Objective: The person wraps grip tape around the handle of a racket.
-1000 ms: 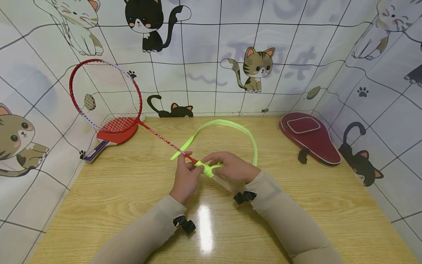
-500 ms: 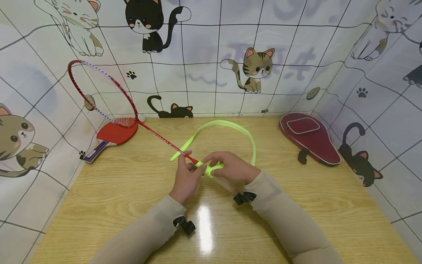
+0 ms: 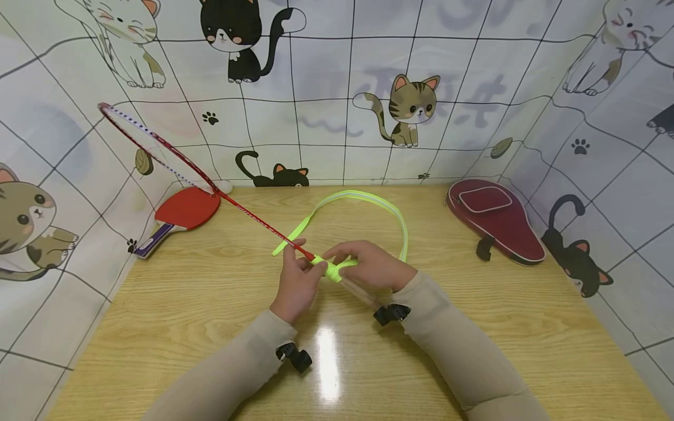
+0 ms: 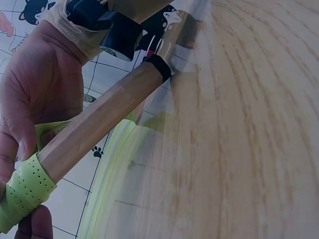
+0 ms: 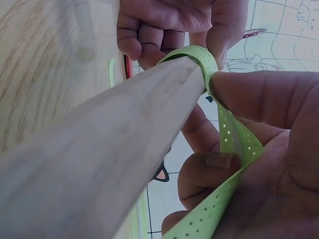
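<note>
Cat-printed wall covering is seen beyond a wood-grained bench, on which a red bat is laid to the far left of both grips and a red case to the far right. Between them, the badminton racket is held by its handle, its head tilted upward beyond the left grip. By that left grip the wrapped top of the handle is clasped; by the right grip, just beside it, the green tape is pinched close to where it leaves the wood.

Most of the risk is judged to lie in the tension: should the tape be eased by the right grip, the turns under the left grip could be loosened. A twist is visible in the tape within the right grip; if it is wound in unflattened, a ridge could be left. Bare wood is seen on the near side of both grips, where gaps could be caused by uneven overlap. Loose tape is looped beyond the grips, its end near the shaft, so it could be snagged. Were the handle turned carelessly, the bat or wall could be brushed by the head.
</note>
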Action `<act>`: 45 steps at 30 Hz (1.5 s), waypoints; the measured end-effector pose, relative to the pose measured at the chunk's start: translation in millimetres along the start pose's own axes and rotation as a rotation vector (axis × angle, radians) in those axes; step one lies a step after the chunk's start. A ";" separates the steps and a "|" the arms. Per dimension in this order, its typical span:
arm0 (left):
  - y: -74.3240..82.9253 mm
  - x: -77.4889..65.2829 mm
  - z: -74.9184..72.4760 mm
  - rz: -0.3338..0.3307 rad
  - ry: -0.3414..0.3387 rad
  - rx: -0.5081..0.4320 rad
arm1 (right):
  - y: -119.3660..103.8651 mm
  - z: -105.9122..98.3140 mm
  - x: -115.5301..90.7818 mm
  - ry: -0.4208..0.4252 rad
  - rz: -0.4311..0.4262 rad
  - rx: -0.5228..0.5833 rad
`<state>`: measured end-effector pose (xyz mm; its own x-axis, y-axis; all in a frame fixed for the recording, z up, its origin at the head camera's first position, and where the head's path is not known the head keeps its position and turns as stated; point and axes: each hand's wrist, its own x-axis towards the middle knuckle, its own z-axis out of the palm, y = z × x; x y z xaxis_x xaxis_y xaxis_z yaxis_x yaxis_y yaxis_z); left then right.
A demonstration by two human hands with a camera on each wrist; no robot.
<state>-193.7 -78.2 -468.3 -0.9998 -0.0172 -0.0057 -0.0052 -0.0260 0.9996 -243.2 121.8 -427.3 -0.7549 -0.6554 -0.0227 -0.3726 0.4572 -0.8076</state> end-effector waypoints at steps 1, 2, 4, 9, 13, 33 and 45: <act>0.3 0.0 0.1 0.002 -0.001 0.000 | 0.1 -0.3 0.0 0.000 0.003 0.001; 0.7 -0.1 0.2 0.004 -0.002 -0.001 | 0.4 -0.3 0.1 0.000 0.006 0.003; 1.6 -0.5 0.4 0.007 -0.004 -0.002 | 0.5 -0.6 0.1 -0.004 0.015 0.005; 2.6 -0.5 0.5 0.010 -0.008 0.003 | 1.4 -0.1 0.5 -0.025 0.019 0.013; 2.3 -0.3 0.5 -0.001 -0.015 0.010 | 1.5 -0.1 0.2 -0.027 0.000 0.000; 3.3 -0.5 0.8 -0.018 -0.008 -0.009 | 2.0 -0.1 0.9 -0.021 -0.036 0.005; 5.1 -2.2 1.0 -0.014 -0.012 -0.004 | 1.6 0.7 0.4 -0.028 -0.044 -0.022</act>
<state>-191.6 -77.3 -463.2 -0.9998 -0.0052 -0.0189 -0.0187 -0.0301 0.9994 -243.7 121.9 -429.0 -0.7221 -0.6918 -0.0044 -0.4172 0.4405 -0.7949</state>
